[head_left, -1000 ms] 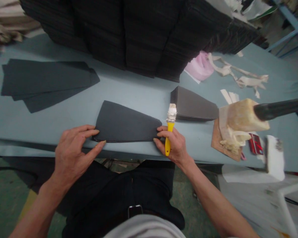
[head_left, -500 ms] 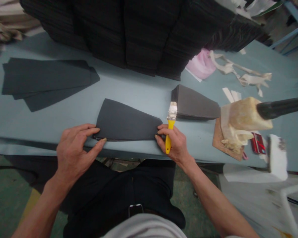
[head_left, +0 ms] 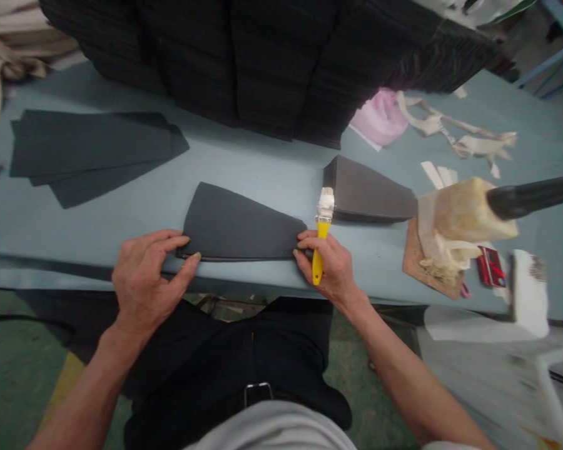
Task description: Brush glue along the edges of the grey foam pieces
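Note:
A tapered dark grey panel [head_left: 241, 226], with what looks like a second layer under its front edge, lies near the front of the table. My left hand [head_left: 147, 269] grips its left front corner, the thumb at the front edge and the fingertips on the left end. At the narrow right end, fingers of my right hand [head_left: 331, 262] pinch the corner. That same hand holds a paintbrush [head_left: 323, 234] with a yellow handle, its bristles coated white and pointing away from me. Just beyond the brush sits a stack of brownish-grey tapered pieces [head_left: 373, 187].
Several loose dark panels [head_left: 94, 147] overlap at the left. Tall black stacks [head_left: 267, 69] line the back of the table [head_left: 263, 153]. To the right are a cream block [head_left: 469, 209] with a black handle, a brown board [head_left: 415, 262], a red object [head_left: 491, 265] and pink cloth [head_left: 382, 119].
The view has shifted slightly. Both hands keep their hold on the panel's ends, and the brush stays in my right hand.

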Available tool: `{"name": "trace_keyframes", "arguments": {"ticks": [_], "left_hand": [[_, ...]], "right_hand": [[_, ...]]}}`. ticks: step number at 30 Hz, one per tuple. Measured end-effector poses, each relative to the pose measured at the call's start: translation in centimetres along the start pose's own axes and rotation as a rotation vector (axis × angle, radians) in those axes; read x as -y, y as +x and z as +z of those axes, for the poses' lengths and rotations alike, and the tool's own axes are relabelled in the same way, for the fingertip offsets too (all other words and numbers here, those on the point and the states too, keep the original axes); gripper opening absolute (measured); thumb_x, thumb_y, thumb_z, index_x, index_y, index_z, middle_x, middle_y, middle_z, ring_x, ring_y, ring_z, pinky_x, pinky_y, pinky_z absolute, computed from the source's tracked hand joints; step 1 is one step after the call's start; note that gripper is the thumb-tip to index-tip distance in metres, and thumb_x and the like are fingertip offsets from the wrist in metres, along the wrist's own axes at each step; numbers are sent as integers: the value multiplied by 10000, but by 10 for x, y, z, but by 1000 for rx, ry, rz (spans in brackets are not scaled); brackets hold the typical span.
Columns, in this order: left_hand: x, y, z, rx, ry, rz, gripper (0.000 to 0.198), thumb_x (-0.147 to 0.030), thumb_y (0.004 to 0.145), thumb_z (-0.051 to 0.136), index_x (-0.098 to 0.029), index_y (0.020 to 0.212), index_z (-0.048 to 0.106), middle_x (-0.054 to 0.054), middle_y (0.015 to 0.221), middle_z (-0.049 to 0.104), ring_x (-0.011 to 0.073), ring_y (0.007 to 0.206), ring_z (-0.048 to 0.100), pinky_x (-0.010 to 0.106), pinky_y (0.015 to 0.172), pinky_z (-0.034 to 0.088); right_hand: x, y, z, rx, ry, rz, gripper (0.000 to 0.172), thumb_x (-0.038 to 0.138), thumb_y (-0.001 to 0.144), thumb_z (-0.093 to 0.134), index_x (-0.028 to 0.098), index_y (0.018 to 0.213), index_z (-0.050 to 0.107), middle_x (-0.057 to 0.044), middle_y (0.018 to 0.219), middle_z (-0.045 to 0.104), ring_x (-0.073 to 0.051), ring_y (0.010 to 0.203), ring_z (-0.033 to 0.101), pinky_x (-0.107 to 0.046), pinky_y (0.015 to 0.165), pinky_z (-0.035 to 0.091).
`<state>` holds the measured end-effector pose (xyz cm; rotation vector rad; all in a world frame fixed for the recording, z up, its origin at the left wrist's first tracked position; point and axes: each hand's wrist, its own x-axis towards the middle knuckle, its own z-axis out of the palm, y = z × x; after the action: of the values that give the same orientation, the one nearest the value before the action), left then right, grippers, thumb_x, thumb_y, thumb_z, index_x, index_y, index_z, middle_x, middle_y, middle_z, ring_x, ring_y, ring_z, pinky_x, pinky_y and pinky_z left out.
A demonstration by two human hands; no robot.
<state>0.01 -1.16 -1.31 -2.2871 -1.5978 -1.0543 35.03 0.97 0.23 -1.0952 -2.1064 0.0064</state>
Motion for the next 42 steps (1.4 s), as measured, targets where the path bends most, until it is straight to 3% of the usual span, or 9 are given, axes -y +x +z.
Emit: {"name": "trace_keyframes", "arguments": {"ticks": [8, 15, 31, 37, 42], "left_hand": [[-4, -3, -4, 77, -31, -92, 282, -283, 1001, 739, -282, 1277, 681, 110, 1283, 796, 311, 1221, 758, 488, 1089, 542], [-2, -3, -3, 46, -13, -72, 237, -310, 997, 756, -226, 1211, 697, 117, 1242, 816, 304, 1179, 777, 476, 1060, 555], [-4, -1, -17, 65, -97, -104, 375, -306, 974, 788, -211, 1313, 660, 169, 1332, 751, 334, 1262, 732, 527, 1094, 602], [-20, 14, -26, 93, -82, -44, 449, -272, 968, 790, -316, 1385, 629, 110, 1369, 745, 326, 1256, 726, 542, 1113, 578], [-38, 43, -16, 133, -165, 23, 268, -215, 1007, 710, -288, 1265, 688, 64, 1267, 779, 273, 1185, 742, 456, 1077, 586]], "right_hand": [[0, 0, 0, 10, -2, 18, 150, 176, 1000, 719, 269, 1101, 658, -86, 1099, 832, -213, 946, 820, -337, 833, 661], [0, -1, 0, 23, 18, 48, 120, 194, 1010, 708, 268, 1095, 667, -85, 1100, 832, -212, 955, 821, -346, 830, 666], [1, 0, -2, 2, 20, 25, 165, 170, 996, 730, 277, 1102, 661, -71, 1087, 832, -215, 927, 814, -335, 815, 648], [0, 0, -2, 15, 31, 27, 204, 153, 979, 737, 284, 1122, 675, -68, 1097, 829, -213, 944, 812, -333, 837, 650], [2, 2, -2, 12, 21, 14, 175, 149, 998, 721, 273, 1107, 664, -74, 1079, 827, -206, 948, 816, -326, 829, 653]]}}
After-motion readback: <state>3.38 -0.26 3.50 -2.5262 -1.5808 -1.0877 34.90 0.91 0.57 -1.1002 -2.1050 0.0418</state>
